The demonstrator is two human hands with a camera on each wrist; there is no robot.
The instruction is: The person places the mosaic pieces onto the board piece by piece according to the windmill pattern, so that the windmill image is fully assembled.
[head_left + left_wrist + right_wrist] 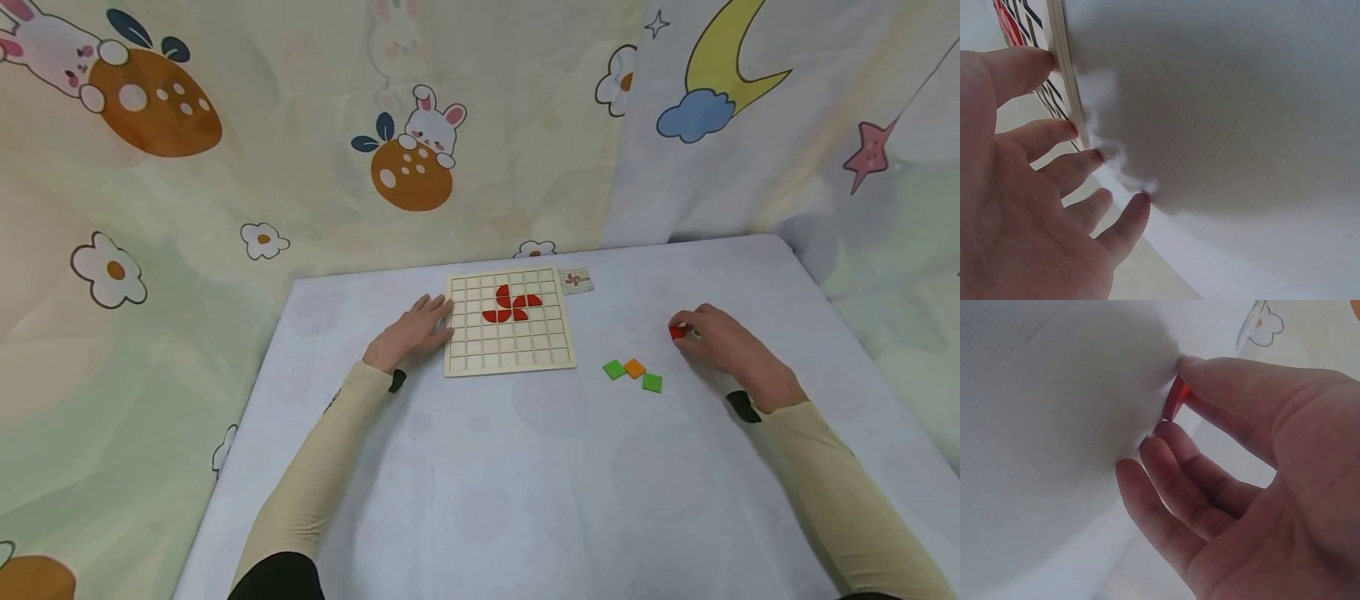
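Red tile (677, 332) sits in the pinch of the right hand (723, 343), between thumb and fingertips, at the right side of the white-covered table (480, 500). Fingers hide part of it (its full outline cannot be told, nor whether it touches the cloth). In the right wrist view, the other fingers are bent, their tips close to the cloth.

Well over to the left, the left hand (411, 335) lies with fingers spread, its thumb and some fingertips touching the left edge of the square grid board (510, 358). On that board, four red quarter-circle pieces (503, 295) form a pinwheel slightly above the middle. Just beside the board's upper right corner lies a small printed card (577, 281).

Between board and right hand, nearer the person than the red tile, are two green square tiles (652, 382) and, between them, an orange square tile (634, 368).
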